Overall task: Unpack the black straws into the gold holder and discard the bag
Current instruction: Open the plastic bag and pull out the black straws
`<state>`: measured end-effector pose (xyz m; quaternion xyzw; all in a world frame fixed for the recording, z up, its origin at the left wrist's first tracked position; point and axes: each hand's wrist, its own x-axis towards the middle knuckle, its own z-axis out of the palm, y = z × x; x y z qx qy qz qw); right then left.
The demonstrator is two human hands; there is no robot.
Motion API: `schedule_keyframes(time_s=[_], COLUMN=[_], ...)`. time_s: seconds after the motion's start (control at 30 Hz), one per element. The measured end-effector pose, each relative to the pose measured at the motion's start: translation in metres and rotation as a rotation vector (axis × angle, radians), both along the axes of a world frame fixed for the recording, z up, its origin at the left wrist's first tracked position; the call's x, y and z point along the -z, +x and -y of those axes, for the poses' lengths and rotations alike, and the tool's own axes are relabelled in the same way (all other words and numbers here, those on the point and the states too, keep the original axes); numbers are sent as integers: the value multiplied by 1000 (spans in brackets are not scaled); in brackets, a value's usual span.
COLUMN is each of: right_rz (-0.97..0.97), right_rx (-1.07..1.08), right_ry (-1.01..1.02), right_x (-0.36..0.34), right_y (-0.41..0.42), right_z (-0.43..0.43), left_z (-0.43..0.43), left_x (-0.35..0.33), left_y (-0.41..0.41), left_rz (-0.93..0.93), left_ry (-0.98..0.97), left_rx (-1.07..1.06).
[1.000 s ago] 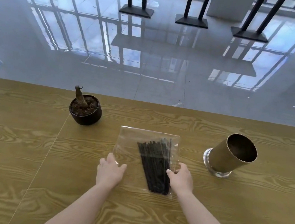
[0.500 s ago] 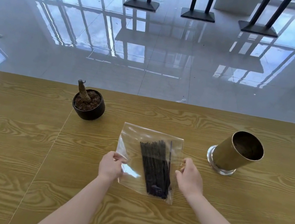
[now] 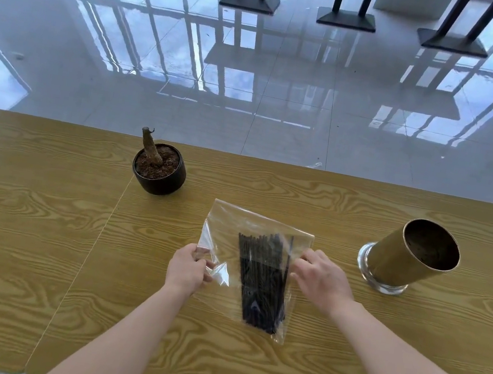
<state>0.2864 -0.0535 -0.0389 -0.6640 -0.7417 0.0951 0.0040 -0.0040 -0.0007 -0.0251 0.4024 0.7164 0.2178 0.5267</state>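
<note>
Between my two hands, near the middle of the wooden table [image 3: 44, 221], I see the clear plastic bag [image 3: 233, 226] with the bundle of black straws [image 3: 260, 280] still inside, lying toward its right side. My left hand [image 3: 187, 269] is closed on the bag's left edge, pinching the film so it crumples there. My right hand [image 3: 322, 281] has its fingers curled on the bag's right edge, gripping it. Off to the right, apart from the bag, the gold holder [image 3: 399, 262] stands on a glass base, its mouth empty. Beyond the bag to the left sits a small black plant pot [image 3: 159, 179] holding a bare stump.
</note>
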Motion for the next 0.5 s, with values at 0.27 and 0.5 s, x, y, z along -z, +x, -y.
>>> schedule_keyframes(time_s=[0.27,0.5], right_rz=[-380,-544], right_rx=[-4,-3], right_ry=[32,211], right_x=[-13,-43], right_y=[-69,-93], right_z=[-24,-35], left_z=[3,-3], left_x=[-16,-51], left_y=[8,12], left_rz=[458,809], left_ry=[-16,42], left_rx=[-186,-167])
